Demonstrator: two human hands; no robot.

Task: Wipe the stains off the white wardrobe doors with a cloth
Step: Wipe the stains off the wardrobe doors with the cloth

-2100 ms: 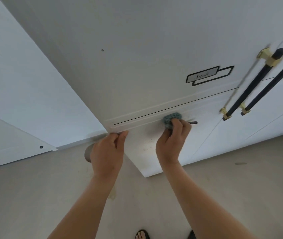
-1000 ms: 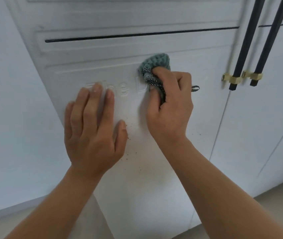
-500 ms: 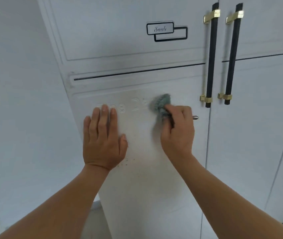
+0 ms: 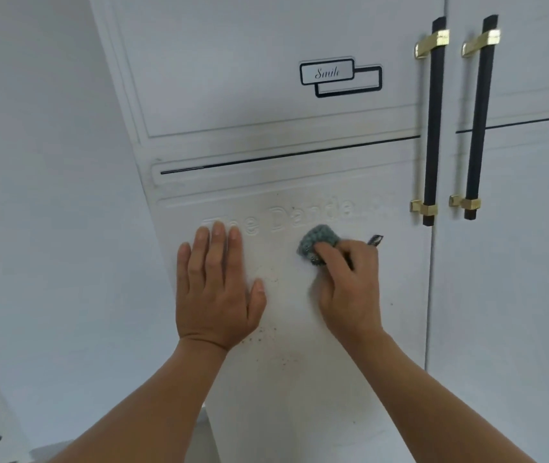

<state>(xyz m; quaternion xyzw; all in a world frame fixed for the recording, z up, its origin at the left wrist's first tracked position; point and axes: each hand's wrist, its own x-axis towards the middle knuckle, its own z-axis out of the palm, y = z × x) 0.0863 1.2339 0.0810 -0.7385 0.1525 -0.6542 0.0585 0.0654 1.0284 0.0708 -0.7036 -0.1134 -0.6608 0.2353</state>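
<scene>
Start with the white wardrobe door [image 4: 300,396] filling the middle of the view, with a second door [image 4: 517,295] to its right and black handles [image 4: 433,128] on brass mounts either side of the gap between them. Note the "Smile" sticker [image 4: 340,76] on the upper panel and the raised lettering [image 4: 310,215] across the top of the lower panel. Locate the left hand [image 4: 218,292] laid flat on the lower panel, fingers straight and together, holding nothing, fingertips over the first letters. Locate the right hand [image 4: 350,289] just to its right, fingers curled round a bunched teal cloth [image 4: 320,240] and pressing it to the panel directly below the lettering, with a dark loop [image 4: 376,239] protruding to the right of the knuckles. Check the dark specks [image 4: 263,334] scattered beside the left wrist and further down the panel, apart from the cloth: not yet wiped. Judge the task as under way but unfinished: wiping in hand at the lettering, speckled area below left to do, faint marks around the letters also remaining. Treat the right door as undetermined: no stains discernible there.
</scene>
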